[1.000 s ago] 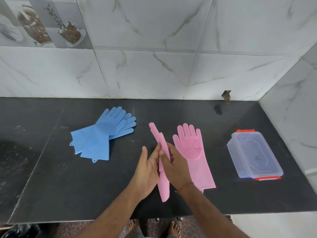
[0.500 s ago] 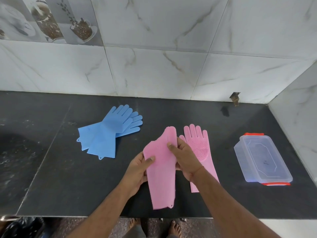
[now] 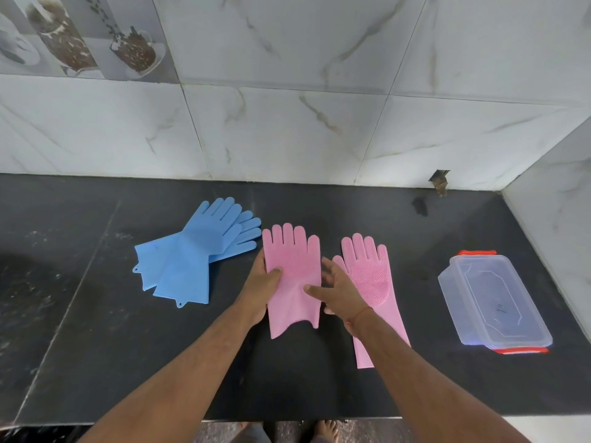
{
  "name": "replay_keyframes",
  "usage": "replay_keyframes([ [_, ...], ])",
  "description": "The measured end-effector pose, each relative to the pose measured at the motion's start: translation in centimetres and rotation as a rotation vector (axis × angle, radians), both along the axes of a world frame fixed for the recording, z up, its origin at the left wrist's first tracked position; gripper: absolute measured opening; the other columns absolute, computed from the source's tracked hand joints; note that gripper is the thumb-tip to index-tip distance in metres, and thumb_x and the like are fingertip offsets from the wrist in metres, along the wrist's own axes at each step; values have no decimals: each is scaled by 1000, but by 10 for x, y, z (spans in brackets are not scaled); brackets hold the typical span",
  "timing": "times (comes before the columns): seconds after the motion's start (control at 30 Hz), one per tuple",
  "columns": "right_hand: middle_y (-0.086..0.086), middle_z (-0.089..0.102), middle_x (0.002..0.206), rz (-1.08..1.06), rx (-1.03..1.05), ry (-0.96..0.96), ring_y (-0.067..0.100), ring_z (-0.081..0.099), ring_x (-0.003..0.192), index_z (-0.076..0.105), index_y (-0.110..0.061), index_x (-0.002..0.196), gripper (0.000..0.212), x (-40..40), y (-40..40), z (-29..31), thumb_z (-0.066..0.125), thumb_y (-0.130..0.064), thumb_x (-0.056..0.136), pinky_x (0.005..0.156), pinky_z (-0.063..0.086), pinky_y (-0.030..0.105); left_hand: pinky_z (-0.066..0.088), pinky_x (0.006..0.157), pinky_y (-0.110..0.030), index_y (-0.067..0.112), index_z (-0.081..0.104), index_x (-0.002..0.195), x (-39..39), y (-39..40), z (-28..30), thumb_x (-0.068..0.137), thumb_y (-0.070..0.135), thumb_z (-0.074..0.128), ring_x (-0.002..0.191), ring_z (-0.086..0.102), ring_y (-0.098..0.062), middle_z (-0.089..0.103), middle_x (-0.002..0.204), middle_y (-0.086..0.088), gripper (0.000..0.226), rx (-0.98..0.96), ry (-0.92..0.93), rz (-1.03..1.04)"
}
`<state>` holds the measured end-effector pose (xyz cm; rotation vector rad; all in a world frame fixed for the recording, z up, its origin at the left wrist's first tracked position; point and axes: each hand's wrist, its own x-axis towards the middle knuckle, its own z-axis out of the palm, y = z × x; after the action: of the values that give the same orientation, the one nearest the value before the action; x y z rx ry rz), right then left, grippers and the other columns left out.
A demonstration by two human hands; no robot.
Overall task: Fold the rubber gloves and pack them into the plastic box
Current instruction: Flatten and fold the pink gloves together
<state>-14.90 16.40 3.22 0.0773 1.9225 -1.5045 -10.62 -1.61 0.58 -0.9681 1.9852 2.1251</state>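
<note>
Black stone counter (image 3: 96,330) beneath white marble-tiled wall (image 3: 287,129)

Pink glove (image 3: 292,276): palm up, bristled, fingers toward wall, cuff end lifted off black countertop.
Second pink glove (image 3: 372,282): flat just beside it on right, bristled palm up.
Blue gloves (image 3: 192,254): two overlapped, crossed, lying flat at left.
Plastic box (image 3: 492,302): clear, lid on, red clips at both ends, far right.
</note>
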Motion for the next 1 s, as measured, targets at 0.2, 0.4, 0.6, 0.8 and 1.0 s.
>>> replay_keyframes([
  [0.2,-11,67,115,-85,83,-152,11,65,97,30,-21,164,86,7,18,-27,81,-24,94,84,56,34,48,119,-53,35,32,167,-6,-2,-16,105,28,74,144,56,-24,51,163,3,75,-133,-145,-69],
  [0.4,2,74,115,-17,135,-147,27,77,98,30,-25,162,85,26,31,-37,80,-15,94,77,67,36,40,126,-48,31,21,170,10,4,-33,97,46,80,160,34,-26,17,179,0,95,-730,-170,-371],
  [0.6,10,74,109,-93,145,-88,37,77,92,40,-22,158,78,43,36,-48,75,1,92,78,68,47,11,132,-66,35,3,174,16,18,-50,108,63,42,171,6,-28,-2,184,5,81,-1244,-8,-662],
  [0.8,13,73,103,-113,145,-53,28,73,77,45,-18,153,72,63,47,-52,73,5,90,70,67,41,5,136,-63,30,-15,173,27,30,-72,110,63,15,169,-18,-24,-19,183,6,77,-1313,54,-864],
  [1.0,4,75,99,-94,203,0,34,76,83,52,-18,148,63,80,63,-52,74,0,92,69,67,35,-2,134,-57,31,-9,175,48,40,-86,108,68,14,169,-13,-26,-12,184,4,80,-1325,38,-817],
])
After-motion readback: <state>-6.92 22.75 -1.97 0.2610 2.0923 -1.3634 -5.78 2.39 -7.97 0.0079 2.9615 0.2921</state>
